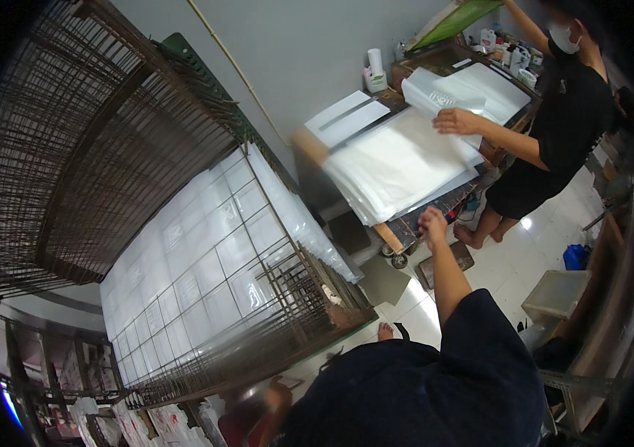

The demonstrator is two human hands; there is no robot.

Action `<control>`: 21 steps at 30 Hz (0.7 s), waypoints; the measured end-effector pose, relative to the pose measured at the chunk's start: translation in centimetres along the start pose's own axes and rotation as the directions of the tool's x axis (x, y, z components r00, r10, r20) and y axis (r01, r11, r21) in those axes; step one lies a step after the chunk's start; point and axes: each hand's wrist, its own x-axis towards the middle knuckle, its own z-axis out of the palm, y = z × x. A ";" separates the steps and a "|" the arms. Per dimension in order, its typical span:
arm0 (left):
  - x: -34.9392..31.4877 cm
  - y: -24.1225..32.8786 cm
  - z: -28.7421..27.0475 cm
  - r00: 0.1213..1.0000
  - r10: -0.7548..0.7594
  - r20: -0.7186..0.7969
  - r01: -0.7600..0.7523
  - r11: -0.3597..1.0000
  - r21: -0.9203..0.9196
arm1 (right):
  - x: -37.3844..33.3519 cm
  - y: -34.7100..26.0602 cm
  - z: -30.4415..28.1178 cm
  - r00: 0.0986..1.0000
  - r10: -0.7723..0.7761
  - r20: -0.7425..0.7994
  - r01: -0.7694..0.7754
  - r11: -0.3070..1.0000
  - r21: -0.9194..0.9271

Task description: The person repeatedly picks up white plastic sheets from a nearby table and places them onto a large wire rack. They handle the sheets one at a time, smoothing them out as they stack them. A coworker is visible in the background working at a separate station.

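Observation:
My right hand reaches out beside the near right corner of a stack of translucent plastic sheets on a table. Its fingers are loosely bent and a little apart, with nothing seen in them. My left hand is low at the lower edge, below the wire rack, and smeared by motion, so its fingers cannot be made out. Across the table a co-worker's hand is at a curled printed plastic sheet. That person's other arm is raised to a green screen-printing frame, which is tilted up.
On the left stands a large wire drying rack, its upper shelves raised, with printed plastic sheets lying on a lower shelf. Bottles crowd the table's back. A clear plastic bin and a blue bag are at the right.

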 end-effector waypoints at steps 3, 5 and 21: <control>-0.9 -2.1 -0.2 0.998 0.042 -0.035 -0.041 0.999 0.030 | 3.6 -1.8 2.4 1.000 0.005 -0.009 0.000 0.897 0.443; -0.6 -3.9 0.4 1.000 -0.022 -0.006 0.022 0.999 0.023 | 4.8 -3.1 3.8 0.999 0.039 -0.028 -0.013 0.775 0.632; -6.9 -2.3 -3.6 0.975 0.215 -0.058 -0.212 0.820 -0.531 | 11.2 -1.5 8.3 0.977 0.212 0.032 -0.191 0.792 0.580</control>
